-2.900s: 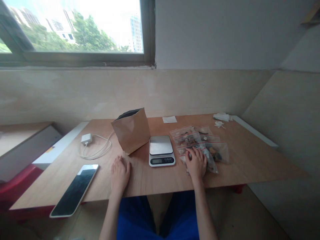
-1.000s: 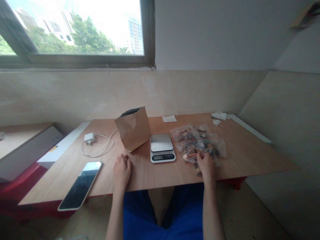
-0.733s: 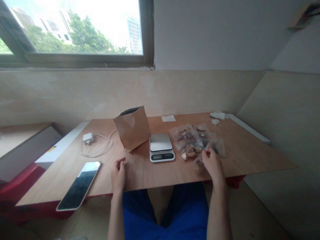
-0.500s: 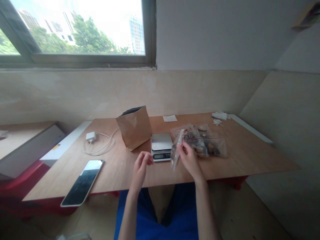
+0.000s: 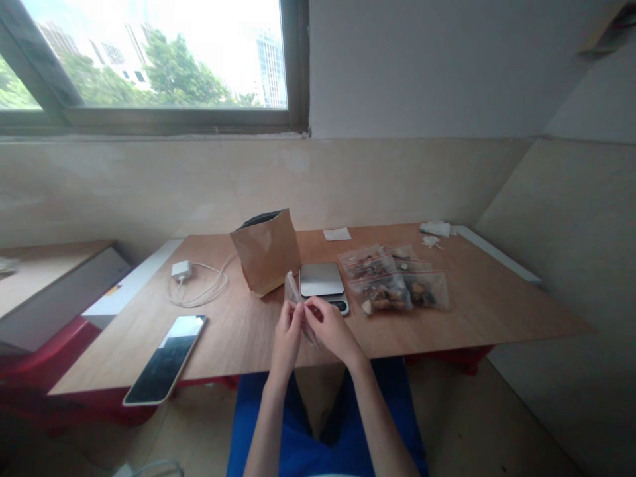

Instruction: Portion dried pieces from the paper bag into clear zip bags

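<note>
The left hand and right hand pinch a clear bag between fingertips in front of the scale; it is lifted, though too blurred to show whether opened, while filled bags lie untouched right of the scale, an open paper bag left of it

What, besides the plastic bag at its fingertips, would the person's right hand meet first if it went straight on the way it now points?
Probably the left hand: the right hand points forward and leftward, and the left sits just ahead, at the same plastic bag. Whether they touch is unclear.
</note>
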Demonstrator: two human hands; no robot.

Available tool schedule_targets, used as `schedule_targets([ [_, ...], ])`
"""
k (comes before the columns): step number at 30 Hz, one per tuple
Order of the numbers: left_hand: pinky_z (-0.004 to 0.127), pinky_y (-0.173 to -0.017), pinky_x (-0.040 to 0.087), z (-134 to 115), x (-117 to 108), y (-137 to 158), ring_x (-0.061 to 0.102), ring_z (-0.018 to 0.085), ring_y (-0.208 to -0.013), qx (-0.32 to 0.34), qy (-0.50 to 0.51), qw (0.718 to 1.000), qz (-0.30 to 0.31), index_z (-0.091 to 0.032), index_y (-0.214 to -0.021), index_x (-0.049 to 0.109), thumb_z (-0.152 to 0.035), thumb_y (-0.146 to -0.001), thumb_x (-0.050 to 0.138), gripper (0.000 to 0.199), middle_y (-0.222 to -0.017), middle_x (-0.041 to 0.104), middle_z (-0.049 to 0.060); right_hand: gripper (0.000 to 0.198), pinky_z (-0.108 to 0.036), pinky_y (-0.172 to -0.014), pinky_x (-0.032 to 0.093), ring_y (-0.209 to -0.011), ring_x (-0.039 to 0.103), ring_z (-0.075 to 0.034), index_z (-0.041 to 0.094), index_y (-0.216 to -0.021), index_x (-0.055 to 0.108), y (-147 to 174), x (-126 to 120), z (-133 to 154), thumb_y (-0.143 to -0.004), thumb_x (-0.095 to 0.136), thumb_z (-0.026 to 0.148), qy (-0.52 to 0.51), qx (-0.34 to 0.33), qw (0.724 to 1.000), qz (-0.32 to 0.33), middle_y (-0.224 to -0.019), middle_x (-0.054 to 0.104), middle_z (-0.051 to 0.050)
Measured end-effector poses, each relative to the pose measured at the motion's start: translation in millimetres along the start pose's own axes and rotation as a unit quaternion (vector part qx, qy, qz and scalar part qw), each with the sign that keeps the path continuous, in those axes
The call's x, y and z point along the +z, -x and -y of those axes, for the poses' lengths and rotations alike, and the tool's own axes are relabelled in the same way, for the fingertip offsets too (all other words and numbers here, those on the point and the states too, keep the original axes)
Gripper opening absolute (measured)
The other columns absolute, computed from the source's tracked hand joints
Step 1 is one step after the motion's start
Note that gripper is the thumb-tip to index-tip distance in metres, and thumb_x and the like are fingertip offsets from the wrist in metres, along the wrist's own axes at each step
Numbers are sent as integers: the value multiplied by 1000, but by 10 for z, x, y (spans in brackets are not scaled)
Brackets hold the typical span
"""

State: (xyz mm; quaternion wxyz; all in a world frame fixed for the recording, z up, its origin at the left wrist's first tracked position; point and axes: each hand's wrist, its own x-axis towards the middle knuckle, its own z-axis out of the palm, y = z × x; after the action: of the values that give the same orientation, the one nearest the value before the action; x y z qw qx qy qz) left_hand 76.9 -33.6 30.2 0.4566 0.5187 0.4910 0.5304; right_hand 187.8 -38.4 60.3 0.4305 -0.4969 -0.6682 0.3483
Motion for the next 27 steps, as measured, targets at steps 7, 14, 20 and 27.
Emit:
schedule_targets([
  [7,22,-54,32,-40,3,37,43,12,-54,46,-124,991,-34,-21,-63,39,-42,-81,43,28,-56,44,-4,19,-22,-58,39,-61,58,-14,19,-69,58,30,95,-18,-81,50,32,51,29,997,-55,-69,65,-1],
  [14,23,-51,30,-70,-252,9,42,13,-49,47,-164,970,-174,-22,-58,39,-37,-80,44,27,-48,42,-5,21,-22,-52,41,-52,53,-13,20,-65,48,-27,-73,-319,-77,51,37,-46,59,958,-277,-54,55,2],
  [20,23,-57,36,72,-215,-80,48,13,-57,67,12,984,-165,-20,-56,44,-41,-80,41,32,-56,48,-3,27,-20,-49,42,-52,52,-10,19,-72,48,19,-178,-189,-84,48,43,-112,-3,962,-248,-58,54,3],
  [27,27,-69,47,409,161,-132,62,16,-74,-41,353,926,-130,-17,-82,63,-36,-66,65,25,-82,67,3,30,-15,-36,34,-39,45,-6,20,-77,45,68,64,30,-85,45,49,-218,0,961,-171,-53,47,7],
])
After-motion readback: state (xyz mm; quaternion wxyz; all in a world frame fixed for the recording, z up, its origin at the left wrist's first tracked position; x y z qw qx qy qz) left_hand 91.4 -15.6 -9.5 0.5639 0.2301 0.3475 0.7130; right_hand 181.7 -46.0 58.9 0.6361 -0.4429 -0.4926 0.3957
